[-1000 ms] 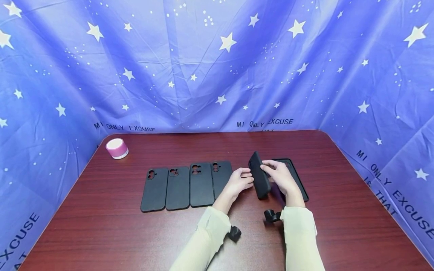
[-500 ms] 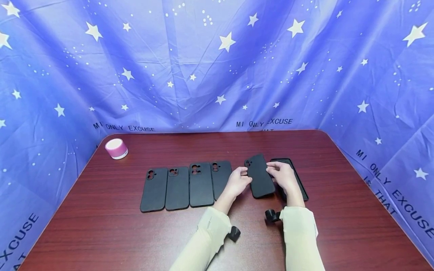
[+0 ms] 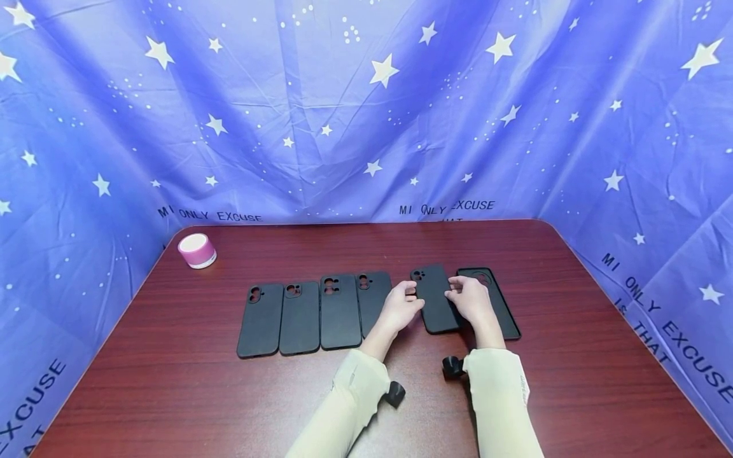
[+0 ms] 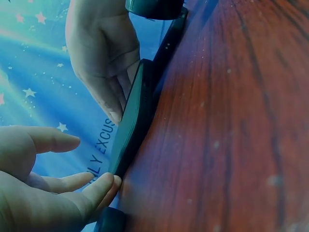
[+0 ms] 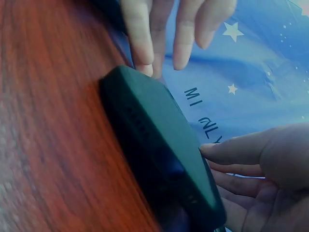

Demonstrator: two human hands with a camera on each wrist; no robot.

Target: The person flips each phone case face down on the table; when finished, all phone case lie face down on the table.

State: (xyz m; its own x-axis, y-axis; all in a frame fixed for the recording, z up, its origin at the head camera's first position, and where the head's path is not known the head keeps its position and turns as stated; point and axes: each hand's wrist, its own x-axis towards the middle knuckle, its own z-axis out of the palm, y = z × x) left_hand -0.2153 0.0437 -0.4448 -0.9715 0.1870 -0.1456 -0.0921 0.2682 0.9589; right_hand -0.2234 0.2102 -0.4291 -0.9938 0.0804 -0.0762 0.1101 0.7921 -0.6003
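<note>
A black phone case (image 3: 438,302) lies back side up, its camera cutouts at the upper left. Along its right edge my right hand (image 3: 472,299) pinches it, thumb on the upper face and fingers at the side in the right wrist view, where the case (image 5: 159,130) looks tilted, that side raised. My left hand (image 3: 399,308) touches the opposite edge with extended fingertips; in the left wrist view its thumb stands apart from the case (image 4: 133,123). Just right, partly behind my right hand, another black case (image 3: 504,312) lies with its hollow side up.
Several black phone cases (image 3: 300,321) lie back side up in a row at the left; my left hand partly covers the rightmost one (image 3: 375,296). A pink and white round roll (image 3: 197,251) stands at the table's (image 3: 172,394) far left. A starry curtain (image 3: 321,172) hangs behind.
The held case was tipped up on edge, then swung down to lie nearly flat, back side up. My right hand lowered with it and shifted slightly left; the left hand stayed nearly still.
</note>
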